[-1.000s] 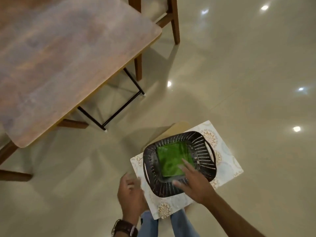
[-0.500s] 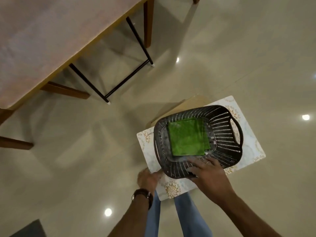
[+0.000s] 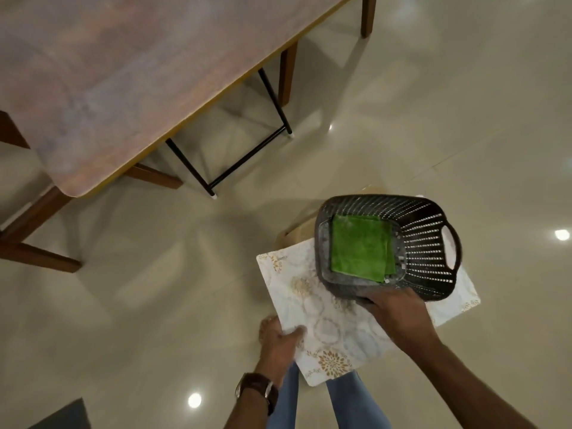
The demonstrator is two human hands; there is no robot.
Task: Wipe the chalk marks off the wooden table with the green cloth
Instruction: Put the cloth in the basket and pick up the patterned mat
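Observation:
A folded green cloth [image 3: 360, 247] lies flat in the bottom of a dark perforated plastic basket [image 3: 430, 252]. The basket is tipped up and lifted off a floral-patterned board [image 3: 328, 329] that rests on a low stool. My right hand [image 3: 393, 311] grips the basket's near rim. My left hand [image 3: 280, 337] holds the board's near left edge. The wooden table [image 3: 123, 72] stands at the upper left, its top smeared with pale chalk haze.
Wooden chair legs [image 3: 40, 230] and a black metal table frame [image 3: 244, 159] stand on the glossy tiled floor under and beside the table. My jeans-clad legs [image 3: 309, 404] show below the board. A dark object [image 3: 62, 416] sits at the bottom left corner.
My right hand has gone from reaching over the cloth to gripping the basket's near rim, and the basket has tipped up and shifted right. My left hand has taken hold of the board's edge.

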